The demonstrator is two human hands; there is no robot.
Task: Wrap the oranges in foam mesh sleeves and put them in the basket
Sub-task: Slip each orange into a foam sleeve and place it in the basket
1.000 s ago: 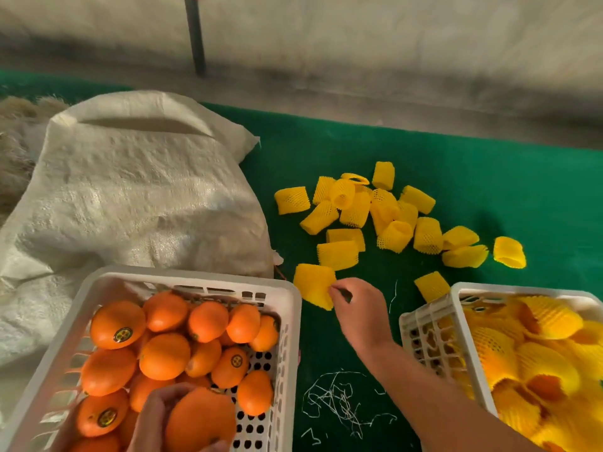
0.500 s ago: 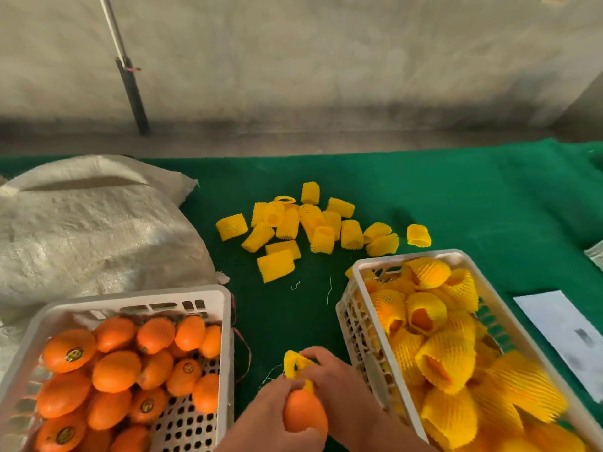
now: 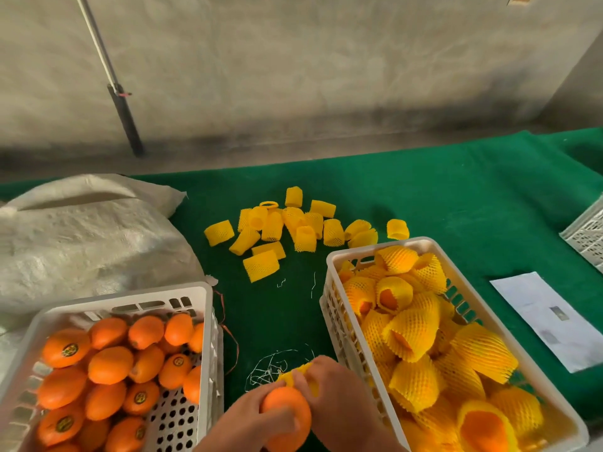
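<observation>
You have one orange (image 3: 287,415) cupped in your left hand (image 3: 248,422) at the near edge of the table, in the gap between the two baskets. Your left fingers curl round its near side. Your right hand (image 3: 336,396) pinches a yellow foam mesh sleeve (image 3: 295,375) against the far end of the fruit. The sleeve looks bunched at that far tip and has not yet come down over the body, though your right fingers hide most of it, so how far the mouth is seated is hard to tell.

The move turns on this: the sleeve sits on the far side of the orange and must be drawn toward you along the fruit. The right hand is the one on the sleeve, so the pull is its job while the left steadies the fruit. I judge you are early in this wrap.

The basket of wrapped oranges (image 3: 329,265) lies just to your right, its near long wall close beside your right wrist. The crate of bare oranges (image 3: 208,321) sits to your left.

Beyond your hands, toward the middle of the green table cloth (image 3: 456,197), a loose pile of spare sleeves (image 3: 293,226) lies spread out. A white woven sack (image 3: 81,239) slumps at the left edge, behind the crate. A sheet of paper (image 3: 548,318) rests near the right edge, and the corner of another white crate (image 3: 587,236) shows beyond it. Loose threads (image 3: 270,367) lie on the cloth just beyond your hands.
</observation>
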